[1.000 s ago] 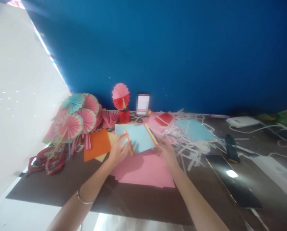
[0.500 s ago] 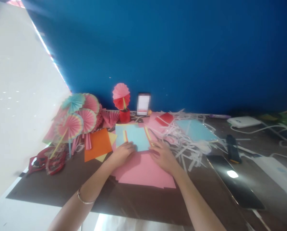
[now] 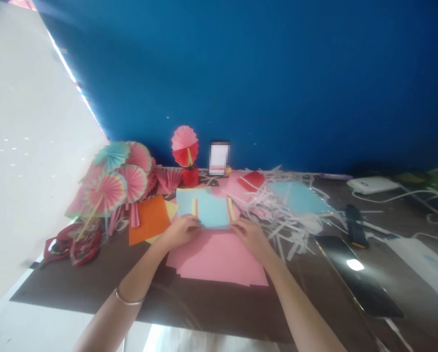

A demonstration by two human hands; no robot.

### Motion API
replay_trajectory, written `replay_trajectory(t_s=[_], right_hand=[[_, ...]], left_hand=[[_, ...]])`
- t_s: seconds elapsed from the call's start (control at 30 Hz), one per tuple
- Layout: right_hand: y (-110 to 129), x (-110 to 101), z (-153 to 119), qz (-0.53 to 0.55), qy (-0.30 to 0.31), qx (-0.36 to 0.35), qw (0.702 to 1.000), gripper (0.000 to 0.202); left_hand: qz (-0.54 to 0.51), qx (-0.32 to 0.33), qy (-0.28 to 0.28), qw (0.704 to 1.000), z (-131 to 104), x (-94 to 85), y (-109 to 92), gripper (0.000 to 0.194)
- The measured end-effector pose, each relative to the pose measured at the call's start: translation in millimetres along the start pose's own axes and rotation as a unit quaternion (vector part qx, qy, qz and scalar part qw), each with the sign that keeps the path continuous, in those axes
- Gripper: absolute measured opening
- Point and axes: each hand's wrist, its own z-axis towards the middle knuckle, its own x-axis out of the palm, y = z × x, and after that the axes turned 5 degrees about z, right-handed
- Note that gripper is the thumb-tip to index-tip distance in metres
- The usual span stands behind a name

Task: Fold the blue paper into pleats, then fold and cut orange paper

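Left hand: the grip of the left hand (image 3: 184,230) is narrow, with its fingers bent at the near left corner of the light blue sheet (image 3: 214,213); whether the edge is pinched or only pressed cannot be told.
Right hand: the near right corner of the same sheet is touched by the fingertips of the right hand (image 3: 253,237); its grip is narrow too, and its closing cannot be told.
Light blue sheet: placed between the hands, over the far part of the pink sheets (image 3: 219,259); its left and right sides are edged with yellow and orange bands.
Markings: a small dark mark is borne by the white device (image 3: 373,185) at far right, too small to be read; the face of the upright card (image 3: 219,159) is blurred.
Left side: an orange sheet (image 3: 148,222) is laid partly over a yellow sheet (image 3: 172,209); pleated paper fans (image 3: 121,183) are heaped farther left.
Far side: a red pot (image 3: 190,176) is topped by a round fan (image 3: 185,145).
Right side: white paper strips (image 3: 288,225) are tangled near the right hand; a phone (image 3: 360,278) is laid on the table (image 3: 109,278).
Hidden: both near corners are covered by fingers.
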Motion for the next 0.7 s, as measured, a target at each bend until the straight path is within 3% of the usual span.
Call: replay_trajectory(t_s=[0.27,0.7], right_hand=[[-0.3,3.7,0.5,0.03,-0.008,0.045,0.999,0.014],[1.4,3.3,-0.8,0.008,0.038,0.039,0.998,0.015]], left_hand=[[-0.017,-0.113,-0.021,0.993,1.7,-3.5,1.8,0.02],[0.013,-0.103,-0.026,0.994,-0.7,-4.9,5.4,0.021]])
